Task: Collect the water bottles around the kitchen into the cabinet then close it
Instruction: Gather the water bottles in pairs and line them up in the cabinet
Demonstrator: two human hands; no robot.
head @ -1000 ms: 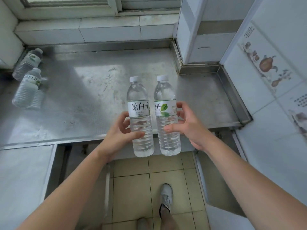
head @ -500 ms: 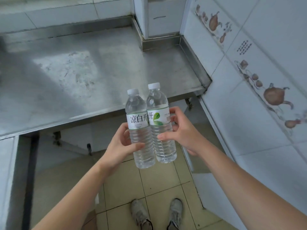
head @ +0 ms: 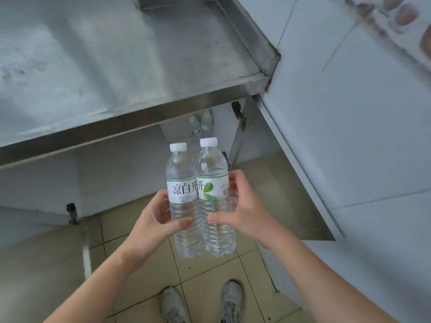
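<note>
The left hand [head: 151,226] and right hand [head: 242,212] each wrap a seemingly full, heavy, slick-walled water bottle [head: 184,201] [head: 215,197] at its ribbed waist, the surest hold.

The two bottles [head: 200,206] are clear, glossy plastic, ribbed along the lower body, with smooth white plastic caps [head: 178,147] and white labels [head: 198,190] that look like thin printed film. The counter [head: 116,66] is brushed metal, dull and scuffed, with a smoother, brighter front edge. The wall tiles [head: 349,136] are white and glazed, faintly shiny. The floor tiles [head: 210,271] are beige, matt and grimy at the joints. The shoes [head: 231,299] seem to be grey cloth or mesh, though blurred. Two more bottles [head: 201,123] under the counter look like the same clear plastic.
</note>
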